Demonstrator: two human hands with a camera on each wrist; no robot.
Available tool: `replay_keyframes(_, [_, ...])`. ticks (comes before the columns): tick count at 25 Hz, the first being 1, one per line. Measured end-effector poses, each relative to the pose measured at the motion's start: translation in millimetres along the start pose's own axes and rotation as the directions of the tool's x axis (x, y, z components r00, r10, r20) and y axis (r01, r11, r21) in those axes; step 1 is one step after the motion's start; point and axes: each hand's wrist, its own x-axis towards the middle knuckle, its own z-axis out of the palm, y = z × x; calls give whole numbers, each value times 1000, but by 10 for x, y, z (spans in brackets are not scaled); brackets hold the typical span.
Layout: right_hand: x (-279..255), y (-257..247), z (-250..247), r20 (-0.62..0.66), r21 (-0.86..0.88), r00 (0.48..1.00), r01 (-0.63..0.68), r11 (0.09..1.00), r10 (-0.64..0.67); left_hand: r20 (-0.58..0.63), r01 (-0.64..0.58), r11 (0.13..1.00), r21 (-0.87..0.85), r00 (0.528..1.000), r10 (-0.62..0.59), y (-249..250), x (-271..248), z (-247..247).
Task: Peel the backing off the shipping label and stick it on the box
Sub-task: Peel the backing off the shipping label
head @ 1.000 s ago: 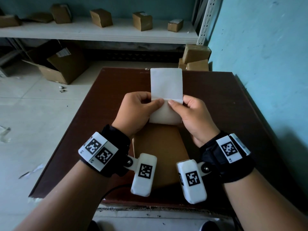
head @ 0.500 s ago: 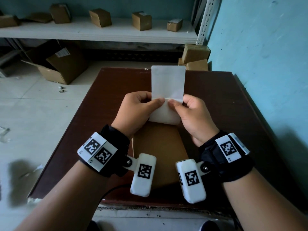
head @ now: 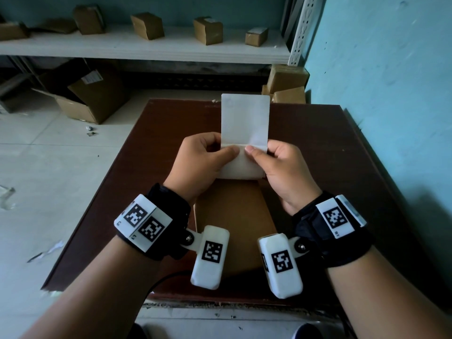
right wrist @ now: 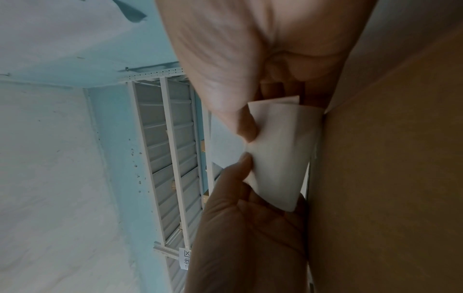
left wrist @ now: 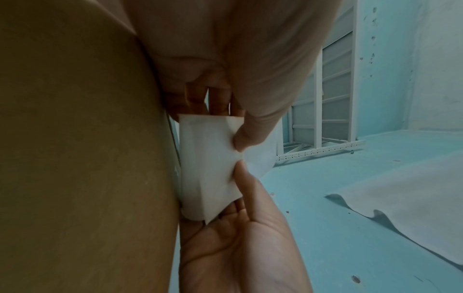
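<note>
A white shipping label (head: 245, 118) is held upright over the far end of a brown cardboard box (head: 234, 216), which lies flat on the dark table. The sheet is creased across: its upper part stands up and its lower part hangs toward me. My left hand (head: 208, 160) pinches the sheet at the crease, thumb on the near face. My right hand (head: 281, 165) pinches it the same way from the right. In the left wrist view both thumbs meet on the label (left wrist: 208, 158) beside the box (left wrist: 87, 158). The right wrist view shows the label (right wrist: 280, 150) against the box (right wrist: 388, 178).
The brown table (head: 330, 148) stands against a turquoise wall (head: 391, 94) on the right. Behind it a white shelf (head: 146, 47) carries several small cartons. An open carton (head: 93, 99) lies on the floor at left, and more boxes (head: 286, 86) sit at the table's far right corner.
The label's upper part has risen a little and stands slightly straighter. Both hands keep their pinch at the crease and have barely moved.
</note>
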Motion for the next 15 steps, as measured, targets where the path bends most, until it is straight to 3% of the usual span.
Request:
replay_keyframes(11, [-15, -29, -5, 20, 73, 999, -33, 997, 31, -13, -25, 999, 35, 1000, 25, -11, 15, -6])
replay_keyframes(15, [-6, -16, -1, 7, 19, 1000, -18, 1000, 18, 8, -13, 1000, 26, 1000, 13, 8, -2, -4])
